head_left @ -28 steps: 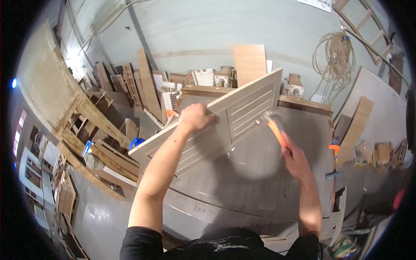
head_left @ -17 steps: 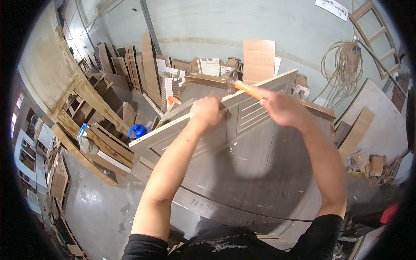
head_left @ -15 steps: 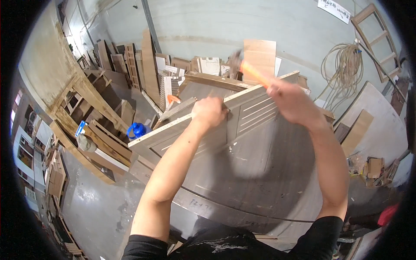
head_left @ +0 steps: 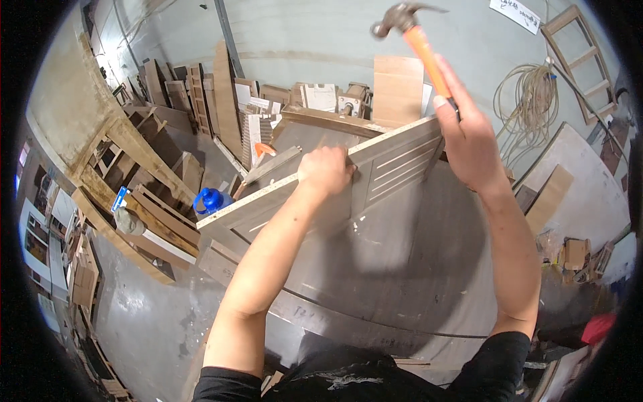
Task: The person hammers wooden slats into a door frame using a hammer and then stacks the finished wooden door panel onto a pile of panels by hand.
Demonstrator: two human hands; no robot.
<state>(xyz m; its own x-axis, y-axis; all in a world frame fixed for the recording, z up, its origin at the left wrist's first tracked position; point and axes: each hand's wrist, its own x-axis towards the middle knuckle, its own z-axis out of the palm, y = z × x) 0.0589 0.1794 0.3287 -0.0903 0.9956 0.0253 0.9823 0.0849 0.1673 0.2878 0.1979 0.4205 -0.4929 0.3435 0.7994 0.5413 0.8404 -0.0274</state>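
Note:
A grey wooden panel with slots (head_left: 402,166) stands on its long edge on the dark workbench (head_left: 415,268). My left hand (head_left: 326,169) is closed over the panel's pale upper edge, near its middle. Raised above the panel's right end, my right hand (head_left: 467,137) grips a claw hammer (head_left: 429,60) by its orange and black handle. The hammer's metal head is up in the air, apart from the panel. Small white chips (head_left: 358,221) lie on the bench by the panel.
Behind the panel are a blue jug (head_left: 211,199) and an orange-handled tool (head_left: 264,149). Boards (head_left: 224,100) lean at the back left beside a wooden frame (head_left: 147,161). Coiled hose (head_left: 529,100) hangs on the right wall. A white board (head_left: 589,181) leans below it.
The hammer has swung up, from just above the panel's edge to high over it, with my right hand rising and tilting back. My left hand stays on the panel.

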